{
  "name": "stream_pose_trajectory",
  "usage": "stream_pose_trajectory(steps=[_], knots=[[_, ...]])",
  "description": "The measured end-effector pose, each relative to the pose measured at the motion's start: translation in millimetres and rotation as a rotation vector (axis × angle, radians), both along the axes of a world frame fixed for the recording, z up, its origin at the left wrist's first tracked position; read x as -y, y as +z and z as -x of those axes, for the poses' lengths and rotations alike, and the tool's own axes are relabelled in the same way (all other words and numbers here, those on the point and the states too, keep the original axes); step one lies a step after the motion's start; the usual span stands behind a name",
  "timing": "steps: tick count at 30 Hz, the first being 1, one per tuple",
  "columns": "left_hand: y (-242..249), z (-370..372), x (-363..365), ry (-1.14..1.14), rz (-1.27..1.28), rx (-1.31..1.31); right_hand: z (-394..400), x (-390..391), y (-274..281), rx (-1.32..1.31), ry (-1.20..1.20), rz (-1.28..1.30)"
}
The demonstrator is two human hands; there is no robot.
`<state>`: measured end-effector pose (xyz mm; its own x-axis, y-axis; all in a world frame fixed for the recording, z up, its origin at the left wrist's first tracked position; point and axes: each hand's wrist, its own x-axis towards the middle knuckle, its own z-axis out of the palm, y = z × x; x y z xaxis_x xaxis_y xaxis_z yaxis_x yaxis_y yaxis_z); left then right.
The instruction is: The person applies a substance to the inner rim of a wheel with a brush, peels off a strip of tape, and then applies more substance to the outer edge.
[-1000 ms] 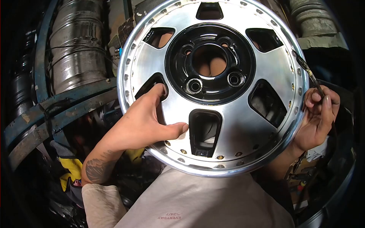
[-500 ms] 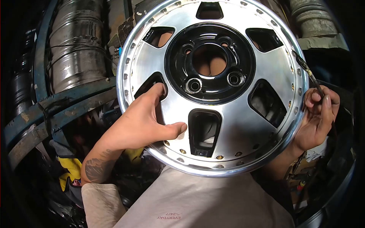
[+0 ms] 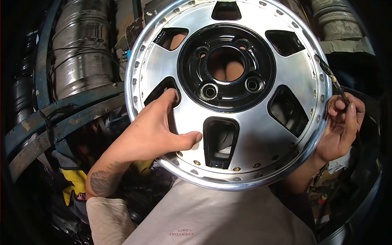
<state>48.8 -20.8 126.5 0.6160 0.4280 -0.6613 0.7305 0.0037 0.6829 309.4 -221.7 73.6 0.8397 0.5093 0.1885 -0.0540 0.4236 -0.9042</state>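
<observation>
A silver wheel rim [image 3: 257, 134] with a glossy black hub centre [image 3: 226, 67] and several black-edged windows faces up in front of my chest. My left hand [image 3: 157, 126] grips it at the left, fingers hooked into the left window and thumb lying on the polished face. At the right edge, my right hand [image 3: 345, 126] pinches a thin dark brush [image 3: 335, 81] between thumb and fingers. The brush's tip lies at the outer lip, upper right. Several small gold-coloured bolts sit around the lip.
Stacked metal rims [image 3: 81, 49] stand at the left behind a blue metal frame [image 3: 65, 104]. More rims [image 3: 337, 20] are at the top right. A yellow and grey cloth [image 3: 75, 181] hangs at lower left. Dark clutter surrounds the work.
</observation>
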Motion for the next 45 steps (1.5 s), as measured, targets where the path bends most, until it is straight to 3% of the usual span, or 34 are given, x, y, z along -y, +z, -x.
stream_pose_trajectory(steps=[45], knots=[[-1.5,1.9,-0.9,-0.013,-0.02,-0.009,-1.1,0.0,-1.0,-0.017,0.022,-0.007]])
